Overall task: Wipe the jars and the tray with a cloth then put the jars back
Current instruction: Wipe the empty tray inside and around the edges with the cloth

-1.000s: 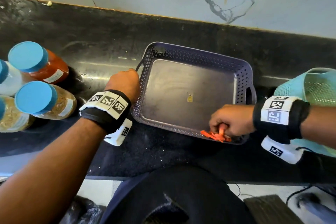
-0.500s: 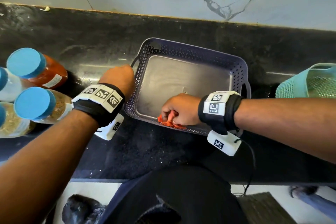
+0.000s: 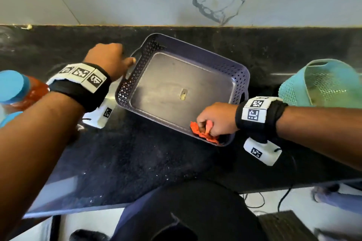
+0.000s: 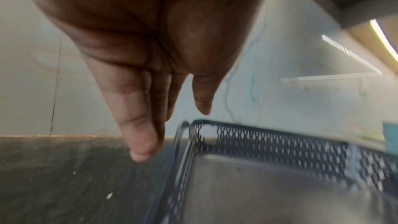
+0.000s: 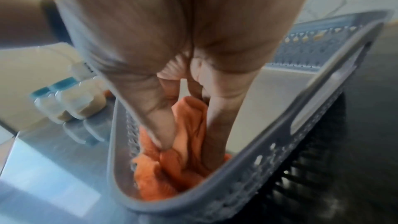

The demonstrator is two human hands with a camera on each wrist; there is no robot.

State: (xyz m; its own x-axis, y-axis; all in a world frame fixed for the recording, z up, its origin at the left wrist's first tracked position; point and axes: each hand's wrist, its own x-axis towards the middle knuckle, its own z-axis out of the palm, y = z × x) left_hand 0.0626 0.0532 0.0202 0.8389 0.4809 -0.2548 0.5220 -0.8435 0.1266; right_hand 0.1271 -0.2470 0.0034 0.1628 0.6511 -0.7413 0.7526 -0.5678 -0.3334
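Right hand (image 3: 217, 120) fingers pinch the cloth (image 3: 203, 133) at the tray (image 3: 195, 58) 5 o'clock corner; unwiped floor extends toward 11 o'clock.

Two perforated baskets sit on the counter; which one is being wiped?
The grey-purple tray in the middle: the right hand presses an orange cloth into its near corner. The teal basket at right is untouched.

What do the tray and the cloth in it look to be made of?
Tray: likely moulded plastic, matte grey-purple, with perforated lattice walls and cut-out handles. Cloth: soft orange fabric, bunched in folds under the right hand; weave too blurred to tell.
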